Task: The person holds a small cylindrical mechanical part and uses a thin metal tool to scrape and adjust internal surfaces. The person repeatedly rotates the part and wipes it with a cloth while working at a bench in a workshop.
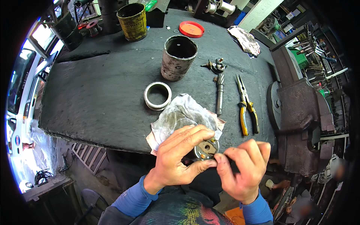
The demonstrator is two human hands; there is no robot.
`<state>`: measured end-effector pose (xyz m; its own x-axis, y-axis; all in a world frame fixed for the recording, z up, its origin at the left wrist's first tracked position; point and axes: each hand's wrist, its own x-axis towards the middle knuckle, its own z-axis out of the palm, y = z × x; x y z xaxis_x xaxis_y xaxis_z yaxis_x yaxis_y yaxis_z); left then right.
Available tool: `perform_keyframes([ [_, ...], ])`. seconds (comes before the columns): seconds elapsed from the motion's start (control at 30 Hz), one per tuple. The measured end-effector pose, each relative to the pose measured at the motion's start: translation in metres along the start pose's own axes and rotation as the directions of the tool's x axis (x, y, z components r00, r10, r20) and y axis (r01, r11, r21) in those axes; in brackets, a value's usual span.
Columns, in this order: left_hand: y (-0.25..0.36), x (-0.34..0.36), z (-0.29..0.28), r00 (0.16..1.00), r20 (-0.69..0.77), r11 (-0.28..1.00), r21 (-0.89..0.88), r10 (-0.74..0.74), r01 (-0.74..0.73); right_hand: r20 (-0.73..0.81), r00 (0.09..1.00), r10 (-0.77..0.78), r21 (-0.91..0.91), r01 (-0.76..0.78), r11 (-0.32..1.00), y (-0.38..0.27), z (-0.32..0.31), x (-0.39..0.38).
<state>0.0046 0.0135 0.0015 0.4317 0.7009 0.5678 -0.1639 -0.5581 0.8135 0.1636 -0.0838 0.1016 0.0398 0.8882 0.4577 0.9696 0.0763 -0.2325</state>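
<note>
My left hand [180, 157] is wrapped round a small round metal part [207, 148] with a brown centre plate, a hole and copper-coloured bits. My right hand [242, 167] is closed, thumb and forefinger pinched at the part's right edge; what lies between them is hidden. Beneath and beyond my left hand a stained white cloth [180, 112] is spread at the bench's front edge. Past the cloth are a metal ring [158, 96], a toothed metal shaft [220, 95] and long-nose pliers [245, 107] with yellow-black handles.
A worn metal cylinder [179, 58] stands mid-bench, with a small metal assembly [216, 66] to its right. Farther back are a yellow can [132, 24] and a red lid [191, 29]. A heavy bench vise [300, 120] bounds the right side. Another person [300, 206] is at lower right.
</note>
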Motion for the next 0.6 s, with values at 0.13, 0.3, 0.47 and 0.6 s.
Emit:
perform_keyframes([
  [0.13,0.002,0.002,0.002,1.0,-0.005,1.0,-0.01,-0.017,0.017,-0.008,1.0,0.012,-0.024,-0.012,1.0,0.0,-0.002,-0.002],
  [0.3,-0.001,-0.003,-0.002,1.0,-0.007,0.999,0.018,-0.031,0.031,-0.017,0.999,0.034,-0.016,-0.034,0.999,0.005,0.006,0.005],
  [0.47,-0.001,0.001,0.001,1.0,0.002,1.0,0.016,-0.015,0.015,-0.001,0.999,0.032,-0.022,-0.032,0.999,0.006,0.003,0.003],
  [0.6,-0.002,-0.002,-0.001,1.0,0.003,1.0,0.008,0.002,-0.002,0.006,1.0,-0.007,-0.006,0.007,1.0,0.0,-0.001,-0.003],
])
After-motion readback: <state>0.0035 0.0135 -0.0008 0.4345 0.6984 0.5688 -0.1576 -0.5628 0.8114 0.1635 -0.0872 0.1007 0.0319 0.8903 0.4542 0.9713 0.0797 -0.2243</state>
